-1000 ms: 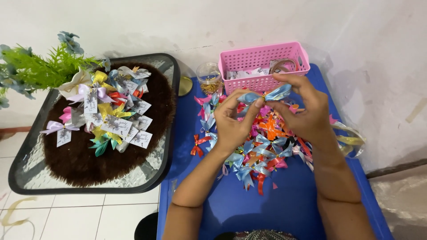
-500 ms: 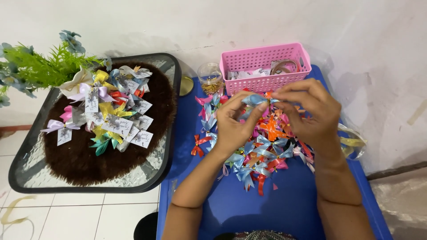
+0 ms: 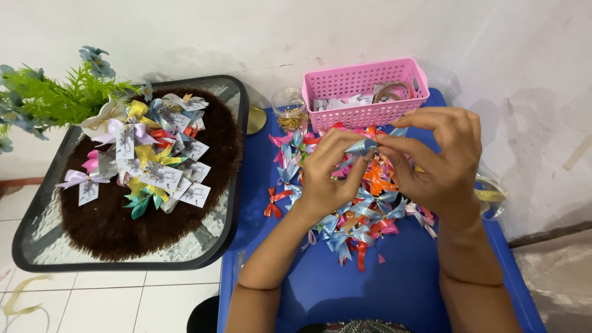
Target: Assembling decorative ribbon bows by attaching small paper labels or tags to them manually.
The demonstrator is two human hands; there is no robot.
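pinching from both sides, the fingers of the left hand (image 3: 327, 179) and of the right hand (image 3: 441, 160) meet on a small light blue ribbon piece (image 3: 361, 147), which sits between the fingertips, raised above the heap. the left thumb and forefinger press on its left end, the right thumb and forefinger close on its right end, so the ribbon bridges the two hands. directly below them lies a pile of coloured ribbon bows (image 3: 364, 216) on the blue bench (image 3: 394, 290). just beyond the hands stands a pink basket (image 3: 364, 92), with a small clear jar (image 3: 288, 108) beside it. well apart to the left, a glass tray (image 3: 37, 246) carries a brown furry mat (image 3: 105, 228) and finished bows with tags (image 3: 154, 166), next to green plastic foliage (image 3: 55, 98).
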